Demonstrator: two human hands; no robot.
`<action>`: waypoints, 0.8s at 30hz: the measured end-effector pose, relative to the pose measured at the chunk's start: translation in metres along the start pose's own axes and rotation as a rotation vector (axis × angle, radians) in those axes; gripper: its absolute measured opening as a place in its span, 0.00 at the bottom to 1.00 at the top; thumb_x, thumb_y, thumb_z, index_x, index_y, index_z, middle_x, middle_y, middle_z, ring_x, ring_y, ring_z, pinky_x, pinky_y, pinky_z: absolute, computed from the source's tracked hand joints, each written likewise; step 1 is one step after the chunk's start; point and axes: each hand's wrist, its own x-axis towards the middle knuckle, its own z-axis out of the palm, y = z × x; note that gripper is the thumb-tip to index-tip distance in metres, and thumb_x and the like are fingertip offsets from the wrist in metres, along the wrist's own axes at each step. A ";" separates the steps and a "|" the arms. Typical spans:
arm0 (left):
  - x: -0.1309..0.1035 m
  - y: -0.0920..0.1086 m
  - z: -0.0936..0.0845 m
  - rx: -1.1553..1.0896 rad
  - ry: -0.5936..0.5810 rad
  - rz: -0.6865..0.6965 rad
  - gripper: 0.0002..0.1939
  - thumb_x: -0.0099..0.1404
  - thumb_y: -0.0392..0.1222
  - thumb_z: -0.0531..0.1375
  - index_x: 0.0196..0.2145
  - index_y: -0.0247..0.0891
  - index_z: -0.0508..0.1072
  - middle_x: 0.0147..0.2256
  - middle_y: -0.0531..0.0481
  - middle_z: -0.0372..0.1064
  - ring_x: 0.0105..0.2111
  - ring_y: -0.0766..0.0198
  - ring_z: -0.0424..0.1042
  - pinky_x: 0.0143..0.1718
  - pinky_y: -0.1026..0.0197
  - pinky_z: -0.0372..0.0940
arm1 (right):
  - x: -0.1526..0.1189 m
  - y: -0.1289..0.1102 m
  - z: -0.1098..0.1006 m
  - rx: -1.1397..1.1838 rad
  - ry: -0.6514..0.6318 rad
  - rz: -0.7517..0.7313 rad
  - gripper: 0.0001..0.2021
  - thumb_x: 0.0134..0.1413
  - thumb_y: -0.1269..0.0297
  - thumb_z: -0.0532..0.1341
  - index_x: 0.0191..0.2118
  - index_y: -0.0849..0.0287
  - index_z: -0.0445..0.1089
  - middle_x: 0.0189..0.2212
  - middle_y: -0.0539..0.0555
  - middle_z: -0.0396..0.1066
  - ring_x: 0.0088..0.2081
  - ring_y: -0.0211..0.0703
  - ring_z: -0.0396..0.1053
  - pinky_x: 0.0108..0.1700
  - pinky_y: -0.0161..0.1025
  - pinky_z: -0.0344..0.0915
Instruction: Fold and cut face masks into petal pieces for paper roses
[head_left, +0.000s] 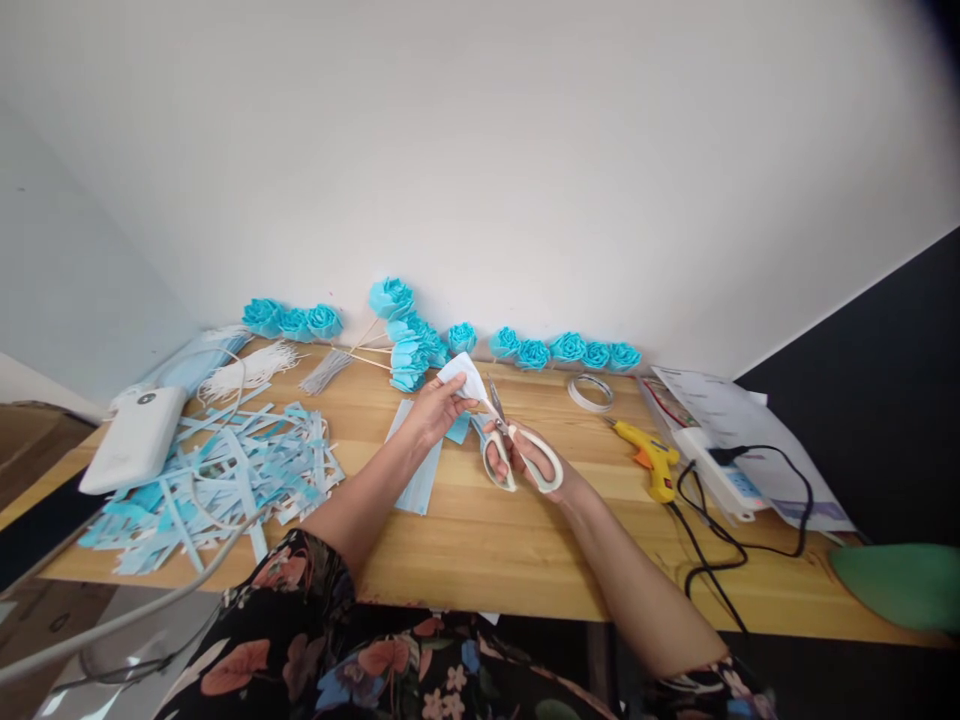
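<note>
A folded piece of pale blue-white sheet material (471,382) is pinched in my left hand (439,408), held above the table. My right hand (525,455) grips white-handled scissors (504,428), fingers through the loops. Their blades point up and away, right beside the right edge of the sheet; whether they touch it I cannot tell. Beneath my left forearm lies a long pale blue pleated sheet (420,488), perhaps from a face mask. A smaller blue piece (458,429) rests on the table between my hands.
Blue flowers (409,350) line the wall, some on sticks. At left are a heap of blue strips (247,465), white cords (251,368), grey wires (327,370) and a white device (139,440). At right are a tape roll (590,405), yellow glue gun (654,460), power strip (724,480) and cables.
</note>
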 end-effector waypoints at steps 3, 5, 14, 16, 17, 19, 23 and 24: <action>-0.003 -0.003 0.003 0.044 -0.055 -0.030 0.10 0.56 0.35 0.69 0.34 0.29 0.75 0.26 0.48 0.76 0.23 0.66 0.75 0.24 0.67 0.72 | 0.002 0.003 -0.002 0.000 0.001 -0.016 0.22 0.59 0.46 0.60 0.49 0.58 0.67 0.29 0.52 0.71 0.25 0.36 0.66 0.28 0.37 0.66; -0.004 -0.006 0.004 0.058 -0.066 -0.045 0.12 0.55 0.36 0.70 0.35 0.29 0.75 0.27 0.48 0.76 0.23 0.66 0.75 0.25 0.67 0.72 | 0.003 0.006 -0.003 0.008 0.004 -0.037 0.23 0.58 0.45 0.60 0.50 0.58 0.66 0.30 0.52 0.71 0.25 0.37 0.66 0.28 0.37 0.66; 0.000 -0.010 0.000 0.031 0.010 -0.052 0.09 0.57 0.33 0.68 0.36 0.30 0.74 0.27 0.49 0.76 0.23 0.68 0.74 0.24 0.68 0.70 | 0.007 0.015 -0.006 0.036 0.030 -0.087 0.23 0.59 0.43 0.58 0.49 0.58 0.65 0.25 0.49 0.67 0.23 0.38 0.64 0.24 0.35 0.61; 0.000 -0.011 -0.001 0.031 0.009 -0.050 0.10 0.57 0.33 0.69 0.36 0.30 0.74 0.27 0.49 0.76 0.23 0.68 0.74 0.24 0.68 0.70 | 0.006 0.017 -0.007 0.035 0.038 -0.091 0.23 0.60 0.44 0.57 0.50 0.58 0.65 0.25 0.49 0.66 0.22 0.37 0.63 0.23 0.35 0.60; 0.000 -0.011 -0.001 0.033 0.008 -0.049 0.10 0.57 0.33 0.69 0.36 0.30 0.74 0.27 0.49 0.76 0.23 0.68 0.74 0.24 0.68 0.70 | 0.006 0.017 -0.007 0.035 0.042 -0.096 0.23 0.60 0.44 0.57 0.50 0.58 0.65 0.25 0.49 0.66 0.22 0.37 0.62 0.23 0.35 0.59; 0.000 -0.011 0.000 0.039 0.007 -0.048 0.12 0.56 0.34 0.69 0.37 0.30 0.74 0.27 0.49 0.76 0.23 0.68 0.74 0.23 0.68 0.70 | 0.005 0.018 -0.007 0.031 0.052 -0.102 0.23 0.60 0.44 0.57 0.50 0.58 0.65 0.24 0.48 0.65 0.21 0.36 0.61 0.23 0.35 0.58; 0.000 -0.011 -0.001 0.051 0.009 -0.044 0.14 0.54 0.35 0.71 0.37 0.30 0.74 0.28 0.50 0.77 0.23 0.68 0.74 0.24 0.68 0.70 | 0.004 0.018 -0.005 0.010 0.079 -0.102 0.23 0.60 0.44 0.57 0.50 0.59 0.66 0.22 0.47 0.63 0.19 0.34 0.59 0.21 0.34 0.57; 0.001 -0.011 -0.001 0.052 0.007 -0.042 0.14 0.54 0.36 0.71 0.37 0.30 0.74 0.28 0.50 0.77 0.23 0.68 0.74 0.24 0.68 0.70 | 0.004 0.017 -0.005 0.006 0.086 -0.102 0.24 0.60 0.44 0.57 0.51 0.59 0.66 0.21 0.46 0.63 0.19 0.34 0.58 0.20 0.34 0.56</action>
